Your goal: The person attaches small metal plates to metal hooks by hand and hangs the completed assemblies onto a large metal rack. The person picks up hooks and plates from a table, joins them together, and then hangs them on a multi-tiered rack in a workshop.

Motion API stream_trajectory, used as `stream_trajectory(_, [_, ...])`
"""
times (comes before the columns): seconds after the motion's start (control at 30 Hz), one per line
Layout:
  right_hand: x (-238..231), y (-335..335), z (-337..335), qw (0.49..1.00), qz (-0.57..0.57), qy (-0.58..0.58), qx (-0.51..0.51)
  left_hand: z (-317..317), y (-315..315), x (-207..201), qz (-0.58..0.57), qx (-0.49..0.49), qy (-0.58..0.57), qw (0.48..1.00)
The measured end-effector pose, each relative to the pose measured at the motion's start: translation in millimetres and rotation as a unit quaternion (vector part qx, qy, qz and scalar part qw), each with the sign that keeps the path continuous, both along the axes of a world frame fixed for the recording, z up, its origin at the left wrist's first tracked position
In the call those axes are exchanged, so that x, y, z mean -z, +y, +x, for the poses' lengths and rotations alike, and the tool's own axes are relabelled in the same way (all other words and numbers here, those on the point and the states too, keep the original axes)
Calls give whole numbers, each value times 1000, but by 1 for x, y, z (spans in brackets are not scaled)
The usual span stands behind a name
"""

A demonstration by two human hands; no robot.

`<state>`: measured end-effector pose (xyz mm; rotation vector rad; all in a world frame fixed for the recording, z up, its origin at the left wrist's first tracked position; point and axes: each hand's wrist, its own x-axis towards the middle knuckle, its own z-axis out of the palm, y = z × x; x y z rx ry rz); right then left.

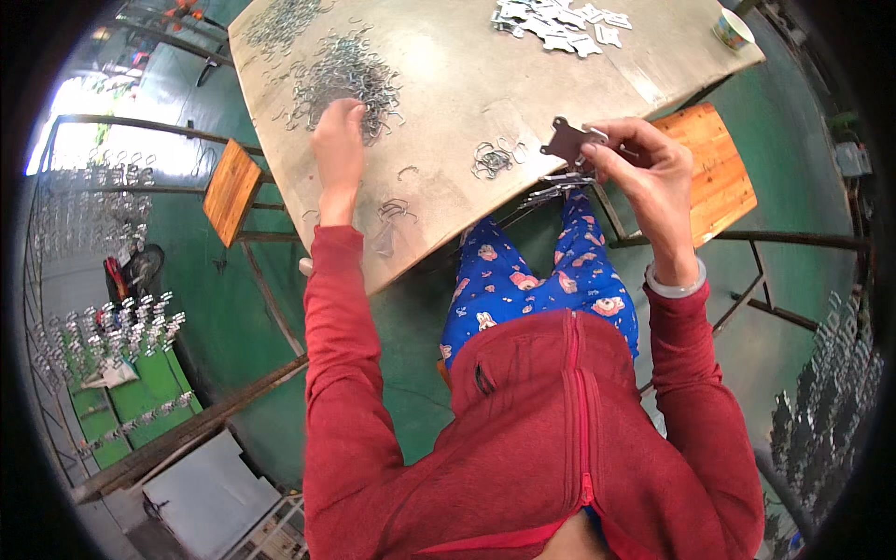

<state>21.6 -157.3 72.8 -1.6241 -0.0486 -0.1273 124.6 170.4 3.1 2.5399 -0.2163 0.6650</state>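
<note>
My right hand [653, 166] pinches a flat, dark metal plate [564, 142] with small lugs at its corners, above the table's near edge. Small bright metal pieces show by its fingers, partly hidden. At the near side of a big heap of small S-shaped metal hooks [350, 79], my left hand [338, 140] is closed, fingertips together against the heap. What those fingertips hold, if anything, cannot be made out. A small cluster of hooks [492, 161] lies on the table left of the plate. Below the right hand, several metal pieces [558, 189] lie over my lap at the table edge.
The pale table [457, 84] carries another heap of hooks [285, 23], a pile of silvery plates [560, 23] and a paper cup [733, 30]. Wooden stools [233, 191] stand on both sides. Racks hung with metal parts [112, 327] are at the left and lower right.
</note>
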Motion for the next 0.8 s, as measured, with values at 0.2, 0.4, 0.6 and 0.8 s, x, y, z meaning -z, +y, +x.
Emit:
stream_trajectory(0.2, [12, -12, -10, 999, 42, -1, 14, -58, -94, -23, -491, 142, 181, 840])
stream_trajectory(0.4, [32, -16, -22, 998, 59, 33, -14, -109, -160, -42, -586, 226, 242, 739])
stream_trajectory(0.6, [36, -14, -29, 997, 69, 34, -3, -104, -174, -40, -619, 262, 273, 688])
stream_trajectory(0.8, [39, -13, -28, 995, 87, 40, 16, -104, -183, -36, -619, 237, 279, 695])
